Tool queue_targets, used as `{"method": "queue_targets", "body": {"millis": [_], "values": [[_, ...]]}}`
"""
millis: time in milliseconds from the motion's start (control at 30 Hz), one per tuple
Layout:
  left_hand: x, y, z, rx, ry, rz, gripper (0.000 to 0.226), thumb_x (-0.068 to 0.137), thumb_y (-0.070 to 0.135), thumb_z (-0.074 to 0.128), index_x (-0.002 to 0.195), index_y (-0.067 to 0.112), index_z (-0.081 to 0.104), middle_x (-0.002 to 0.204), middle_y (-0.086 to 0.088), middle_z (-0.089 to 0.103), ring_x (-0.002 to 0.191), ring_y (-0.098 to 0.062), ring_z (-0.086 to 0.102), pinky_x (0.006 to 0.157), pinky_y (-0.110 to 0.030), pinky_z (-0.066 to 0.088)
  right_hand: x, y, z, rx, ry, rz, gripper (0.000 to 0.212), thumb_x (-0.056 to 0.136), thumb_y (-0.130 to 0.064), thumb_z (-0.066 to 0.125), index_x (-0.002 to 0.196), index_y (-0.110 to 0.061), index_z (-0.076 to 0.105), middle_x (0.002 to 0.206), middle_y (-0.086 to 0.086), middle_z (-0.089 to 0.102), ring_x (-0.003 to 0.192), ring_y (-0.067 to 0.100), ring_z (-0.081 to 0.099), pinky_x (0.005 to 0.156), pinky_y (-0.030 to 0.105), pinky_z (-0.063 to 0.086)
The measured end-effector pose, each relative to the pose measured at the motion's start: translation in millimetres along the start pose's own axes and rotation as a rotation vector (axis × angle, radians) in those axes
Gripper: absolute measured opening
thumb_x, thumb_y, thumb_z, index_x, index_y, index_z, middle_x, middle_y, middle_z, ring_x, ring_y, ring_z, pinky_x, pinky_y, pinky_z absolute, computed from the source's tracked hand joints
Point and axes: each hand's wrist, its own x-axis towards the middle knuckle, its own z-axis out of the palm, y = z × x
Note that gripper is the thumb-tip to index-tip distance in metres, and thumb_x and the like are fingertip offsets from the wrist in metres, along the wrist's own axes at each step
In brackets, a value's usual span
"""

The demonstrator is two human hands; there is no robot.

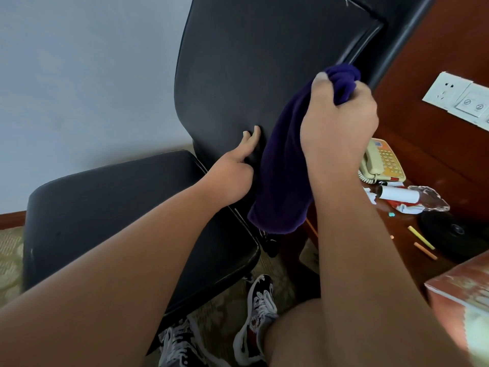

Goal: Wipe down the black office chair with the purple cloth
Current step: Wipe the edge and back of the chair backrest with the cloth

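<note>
The black office chair (238, 62) is cropped; purple cloth (283, 168) hides its edge.

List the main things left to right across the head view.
pale blue wall → black padded chair seat → left hand touching the black backrest → hanging purple cloth → right hand gripping its bunched top → beige desk telephone → white wall socket panel

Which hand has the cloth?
The right hand grips the bunched purple cloth; the left hand only touches the black office chair back, holding nothing.
</note>
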Motion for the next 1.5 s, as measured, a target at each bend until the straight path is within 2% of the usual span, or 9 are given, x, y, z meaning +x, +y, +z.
{"method": "queue_targets", "body": {"millis": [167,300,400,500,733,867,1100,1267,1500], "values": [[2,-3,0,-0.013,-0.004,0.005,0.087,0.094,-0.016,0.031,0.157,0.044,0.019,0.165,0.017,0.004,0.121,0.023,0.025,0.060,0.006,0.035,-14,6,10,-0.044,0.048,-0.074,0.025,0.094,-0.034,0.062,0.082,-0.017,0.048,0.063,-0.012,0.048,0.061,0.006,0.047,0.058,0.015,0.033],[3,-5,3,-0.007,0.002,0.028,0.090,0.090,-0.020,0.029,0.157,0.039,0.018,0.166,0.012,0.003,0.092,0.041,0.029,0.062,0.007,0.033,-40,29,9,-0.132,-0.025,-0.145,0.027,0.087,-0.031,0.069,0.078,-0.022,0.044,0.061,-0.011,0.047,0.057,0.010,0.047,0.057,0.018,0.031],[3,-6,5,0.013,0.011,0.053,0.091,0.088,-0.021,0.029,0.157,0.036,0.018,0.167,0.007,0.002,0.114,0.028,0.021,0.066,0.009,0.031,-57,47,8,-0.170,-0.088,-0.134,0.036,0.085,-0.031,0.072,0.073,-0.024,0.038,0.060,-0.010,0.046,0.054,0.006,0.045,0.051,0.016,0.031],[2,-6,6,0.022,0.027,0.069,0.090,0.089,-0.022,0.031,0.158,0.035,0.017,0.167,0.006,0.003,0.102,0.035,0.026,0.068,0.008,0.032,-83,68,8,-0.201,-0.163,-0.097,0.035,0.085,-0.034,0.073,0.073,-0.026,0.041,0.065,-0.009,0.051,0.057,0.010,0.046,0.054,0.018,0.029],[-3,0,2,0.097,0.009,0.017,0.094,0.090,-0.018,0.033,0.157,0.045,0.013,0.166,0.016,0.000,0.109,0.030,0.018,0.071,0.004,0.039,-144,141,0,-0.221,-0.488,0.234,0.018,0.093,-0.045,0.065,0.092,-0.031,0.055,0.077,-0.009,0.065,0.070,0.016,0.066,0.068,0.042,0.058],[-3,2,5,0.121,0.006,0.020,0.094,0.089,-0.020,0.032,0.158,0.041,0.011,0.166,0.013,0.000,0.065,0.041,0.036,0.065,0.006,0.036,-120,119,-12,-0.034,-0.342,0.128,0.014,0.094,-0.027,0.070,0.087,-0.028,0.057,0.075,-0.011,0.066,0.071,-0.001,0.063,0.070,0.023,0.050],[-6,6,6,0.100,0.006,0.021,0.093,0.089,-0.022,0.031,0.158,0.038,0.011,0.167,0.011,-0.001,0.065,0.043,0.034,0.066,0.003,0.038,-44,61,-30,-0.010,-0.167,0.022,0.035,0.094,-0.026,0.069,0.073,-0.020,0.041,0.062,-0.009,0.046,0.057,-0.006,0.049,0.056,0.007,0.035],[-6,3,6,0.096,0.017,0.006,0.096,0.088,-0.020,0.032,0.158,0.043,0.011,0.166,0.017,-0.001,0.119,0.024,0.016,0.067,-0.001,0.044,-96,117,-27,-0.100,-0.278,0.285,0.027,0.093,-0.016,0.065,0.074,-0.021,0.045,0.065,-0.005,0.054,0.056,-0.005,0.053,0.052,0.012,0.035],[-3,2,6,0.082,0.024,-0.006,0.100,0.087,-0.019,0.034,0.156,0.048,0.008,0.165,0.020,-0.002,0.144,0.003,0.020,0.058,-0.008,0.044,-113,143,-21,-0.063,-0.348,0.551,0.017,0.095,-0.025,0.065,0.082,-0.019,0.057,0.075,-0.003,0.063,0.061,0.003,0.058,0.053,0.018,0.039]]}}
